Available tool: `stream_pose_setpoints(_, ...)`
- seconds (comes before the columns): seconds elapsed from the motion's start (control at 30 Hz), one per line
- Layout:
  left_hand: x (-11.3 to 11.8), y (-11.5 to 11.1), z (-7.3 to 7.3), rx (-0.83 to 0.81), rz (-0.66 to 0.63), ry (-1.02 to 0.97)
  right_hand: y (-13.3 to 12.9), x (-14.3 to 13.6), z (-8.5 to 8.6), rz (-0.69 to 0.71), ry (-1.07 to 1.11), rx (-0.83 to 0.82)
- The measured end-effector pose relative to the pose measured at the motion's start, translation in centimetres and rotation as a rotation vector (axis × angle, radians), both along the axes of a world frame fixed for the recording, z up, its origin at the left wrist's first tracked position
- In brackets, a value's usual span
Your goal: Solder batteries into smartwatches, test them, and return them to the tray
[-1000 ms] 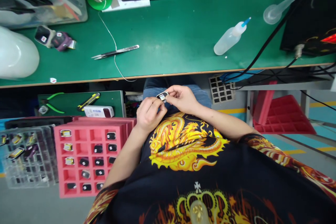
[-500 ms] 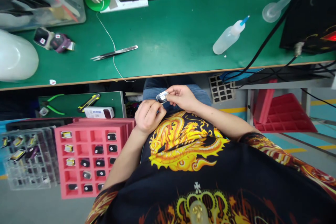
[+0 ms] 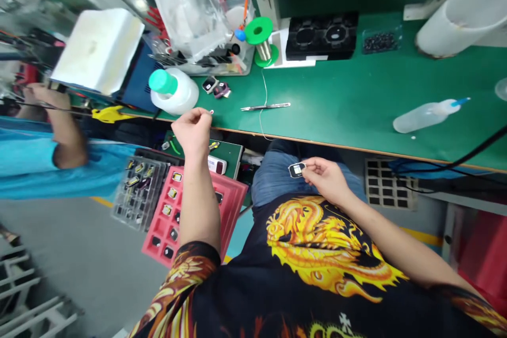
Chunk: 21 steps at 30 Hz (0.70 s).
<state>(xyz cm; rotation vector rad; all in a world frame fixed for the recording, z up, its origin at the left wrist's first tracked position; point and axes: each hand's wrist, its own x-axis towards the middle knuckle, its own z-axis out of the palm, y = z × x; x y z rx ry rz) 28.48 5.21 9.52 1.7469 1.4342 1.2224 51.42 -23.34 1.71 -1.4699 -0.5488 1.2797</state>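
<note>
My right hand point(image 3: 325, 179) pinches a small smartwatch case point(image 3: 296, 170) by its right side, above my lap. The case has a pale rim, a dark face and a white label. My left hand point(image 3: 193, 129) is raised at the bench's front edge, thumb and fingers pinched together. A tiny white piece point(image 3: 211, 112) shows at its fingertips; I cannot tell whether it is gripped or lies on the bench. Just beyond are two watches, one pale point(image 3: 209, 84) and one purple point(image 3: 222, 90). Tweezers point(image 3: 266, 107) lie to the right, across a thin wire.
Left on the green bench point(image 3: 336, 90) stands a white bottle with a green cap point(image 3: 174, 90); a solder spool point(image 3: 259, 31) is behind. A squeeze bottle point(image 3: 423, 117) lies right. Below left are a pink foam tray point(image 3: 233, 195) and clear tray point(image 3: 134, 195). A co-worker's arm point(image 3: 65, 121) is far left.
My left hand has left the watch case and moved up and left to the bench edge. My right hand still holds the case. The view has swung left, bringing the co-worker's arm into sight.
</note>
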Motion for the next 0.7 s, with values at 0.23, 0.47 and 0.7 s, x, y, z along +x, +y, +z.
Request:
stream_pose_setpoints(0.23, -4.0, 1.2, 1.5, -0.017, 0.065, -0.020, -0.1, 0.3, 0.0, -0.005, -0.028, -0.030)
stream_pose_setpoints(0.47, -5.4, 1.2, 0.2, -0.144, 0.077, 0.056, 0.5, -0.2, 0.0, 0.032, -0.033, -0.035)
stream_pose_setpoints(0.7, -5.1, 2.0, -0.5, -0.141, 0.100, 0.088, 0.3, -0.2, -0.1, 0.015, -0.037, -0.028)
